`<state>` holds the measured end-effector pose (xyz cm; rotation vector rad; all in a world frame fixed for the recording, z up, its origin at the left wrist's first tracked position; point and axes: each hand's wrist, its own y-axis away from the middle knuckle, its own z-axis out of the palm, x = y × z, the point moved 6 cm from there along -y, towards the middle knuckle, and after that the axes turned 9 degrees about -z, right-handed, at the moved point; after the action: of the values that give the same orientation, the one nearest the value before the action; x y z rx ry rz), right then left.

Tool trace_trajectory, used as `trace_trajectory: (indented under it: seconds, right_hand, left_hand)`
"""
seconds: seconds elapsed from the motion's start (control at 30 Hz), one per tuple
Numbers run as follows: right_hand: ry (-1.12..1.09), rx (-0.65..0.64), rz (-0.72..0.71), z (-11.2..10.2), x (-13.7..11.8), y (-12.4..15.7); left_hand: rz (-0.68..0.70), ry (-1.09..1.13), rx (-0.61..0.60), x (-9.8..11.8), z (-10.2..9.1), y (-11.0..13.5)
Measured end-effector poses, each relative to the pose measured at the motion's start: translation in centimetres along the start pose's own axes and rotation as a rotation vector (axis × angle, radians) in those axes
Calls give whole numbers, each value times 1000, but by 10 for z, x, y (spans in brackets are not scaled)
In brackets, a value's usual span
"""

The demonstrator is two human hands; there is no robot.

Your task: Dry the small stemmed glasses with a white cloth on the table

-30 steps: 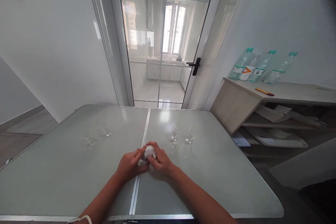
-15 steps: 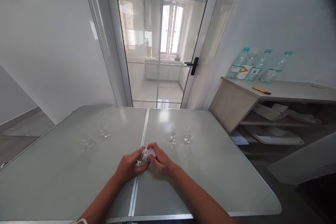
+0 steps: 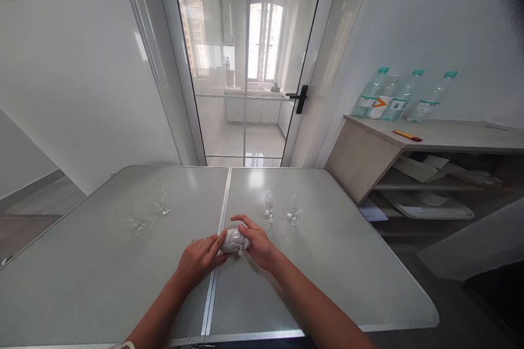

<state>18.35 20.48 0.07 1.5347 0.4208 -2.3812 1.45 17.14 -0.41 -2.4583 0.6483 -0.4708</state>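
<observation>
Adjusting, apparently, a white bundle (image 3: 234, 241) just right of the table seam (image 3: 225, 196)
Held between partly closed left hand (image 3: 200, 255) and right hand (image 3: 259, 244); next calling for steady support.

You have one white bundle (image 3: 234, 241) between your left hand (image 3: 201, 257) and right hand (image 3: 257, 243). It is rounded, creased and longer than tall, lying crosswise, with a small tuft poking out at its lower edge. Its ends are partly hidden by your fingers; what is inside doesn't show.
</observation>
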Motion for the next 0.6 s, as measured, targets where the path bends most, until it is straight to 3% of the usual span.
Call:
trace_trajectory:
  seconds: [0.13,0.2,0.3,0.4,0.43,0.5,0.6]
  right_hand:
    - [130,-19,-122,2,-5,1]
    - [268,-52,-217,4,-10,4]
    - [514,-154,-372,8,-20,13]
    - [747,-264,-542,14,-28,22]
    - [776,-288,-576,16,-28,24]
    - [722,-254,-555,14,-25,21]
    - [467,-3,-358,-3,-8,5]
  left_hand:
    - [-206,195,-103,4,-2,-17]
    - [-378,423,-280,7,0,-26]
    - [-666,840,-656,15,7,-25]
    - [-792,1019,-869,19,8,-19]
    - [-762,994,-872,17,7,-18]
    - [-610,830,-748,8,6,-22]
    - [-294,403,-364,0,1,-26]
